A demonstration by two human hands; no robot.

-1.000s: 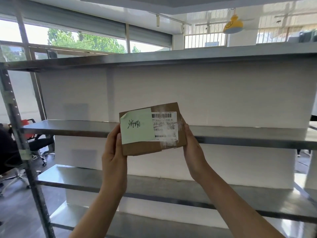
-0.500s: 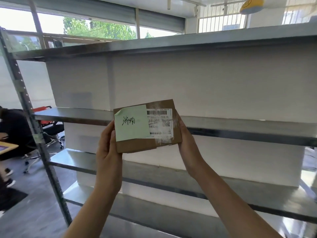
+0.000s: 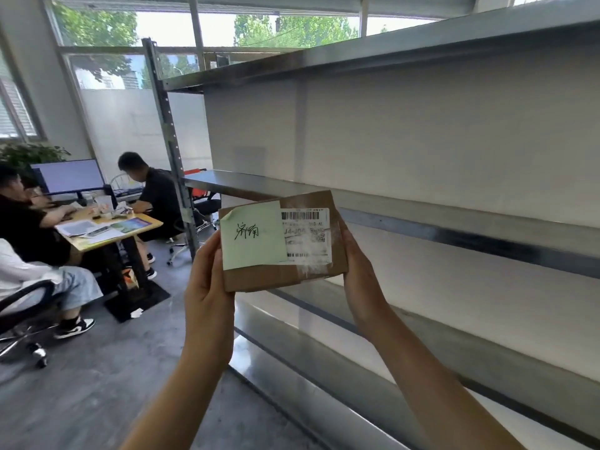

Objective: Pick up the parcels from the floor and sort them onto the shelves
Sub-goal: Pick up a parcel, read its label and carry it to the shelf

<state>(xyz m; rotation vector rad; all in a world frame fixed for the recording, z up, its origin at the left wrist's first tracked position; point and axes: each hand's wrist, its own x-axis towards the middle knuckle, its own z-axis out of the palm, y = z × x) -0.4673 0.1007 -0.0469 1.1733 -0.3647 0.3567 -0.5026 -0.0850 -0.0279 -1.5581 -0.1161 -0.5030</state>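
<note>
Brown cardboard makes up the small flat parcel, which is held up in the air in front of the metal shelving unit, level with its middle shelf and not resting on any shelf. The left hand has its grip closed along the parcel's left edge, thumb on the front face and the fingers hidden behind. The right hand has its grip closed on the right edge, palm against the side of the box. A pale green sticky note with black handwritten characters covers the left part of the parcel's face, and a white shipping label with barcodes sits just beside it, partly under glossy clear tape. The steel shelves run away to the right, backed by white panels, and a perforated upright post stands at the unit's left end. Off to the left, seated people gather at a wooden table that carries papers and a monitor, with large windows behind them.
</note>
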